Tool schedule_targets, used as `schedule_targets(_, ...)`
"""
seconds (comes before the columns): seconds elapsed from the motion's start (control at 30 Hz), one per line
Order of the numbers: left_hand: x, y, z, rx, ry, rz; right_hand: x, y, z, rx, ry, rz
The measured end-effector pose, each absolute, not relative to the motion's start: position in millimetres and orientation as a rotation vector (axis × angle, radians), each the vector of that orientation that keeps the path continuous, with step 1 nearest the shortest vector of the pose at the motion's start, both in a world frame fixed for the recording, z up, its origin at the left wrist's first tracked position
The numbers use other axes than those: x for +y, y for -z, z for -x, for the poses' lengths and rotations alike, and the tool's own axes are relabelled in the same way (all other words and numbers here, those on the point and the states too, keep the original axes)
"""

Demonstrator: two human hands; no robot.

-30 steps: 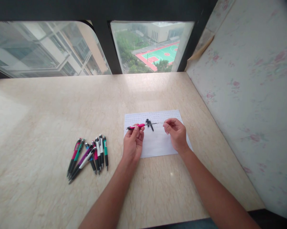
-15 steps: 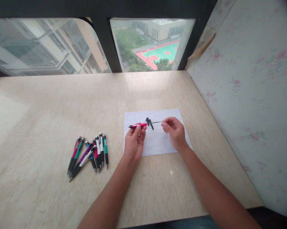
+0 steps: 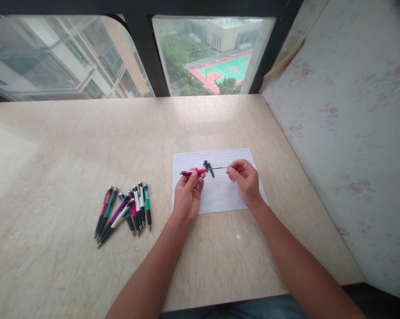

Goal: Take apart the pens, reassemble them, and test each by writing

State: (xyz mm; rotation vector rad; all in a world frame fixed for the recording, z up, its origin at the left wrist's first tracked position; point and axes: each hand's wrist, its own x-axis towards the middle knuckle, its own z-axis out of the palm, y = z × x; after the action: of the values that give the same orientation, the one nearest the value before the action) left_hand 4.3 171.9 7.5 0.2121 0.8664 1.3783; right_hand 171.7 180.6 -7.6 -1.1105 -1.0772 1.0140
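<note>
While the forearms reached in over a beige marble-patterned ledge (image 3: 200,257), the left hand (image 3: 187,192) grasped a bright pink plastic pen barrel with a black end (image 3: 200,171) between thumb and fingers. From the barrel, a thin dark refill (image 3: 215,168) stuck out toward the right hand (image 3: 245,181), whose thumb and fingertips were drawn together at its tip; whether they gripped it or some tiny part could not be told. Barrel and refill were above a white sheet of paper with rows of writing (image 3: 221,197), and small black pen parts (image 3: 211,170) lay just beyond the left fingertips. The barrel looked light, stiff and rather smooth, best held around its middle; the refill seemed slender and easily bent, better pinched close to its point.
</note>
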Motion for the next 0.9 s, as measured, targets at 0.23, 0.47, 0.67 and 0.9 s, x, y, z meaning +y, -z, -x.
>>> schedule_targets(0.23, 171, -9, -5, 0.874, -1.365, -0.205, 181, 8, -172, -1.058, -1.037, 1.097)
schedule_targets(0.47, 171, -7, -5, 0.861, -1.373, -0.233, 179, 3, -170, -1.107, -1.002, 1.109)
schedule_targets(0.67, 170, -5, -6, 0.867, -1.358, -0.233, 176, -1, -167, -1.14, -1.017, 1.159)
schedule_targets(0.9, 167, -5, -8, 0.863, -1.334, -0.256, 176, 1, -166, -1.171, -1.087, 1.153)
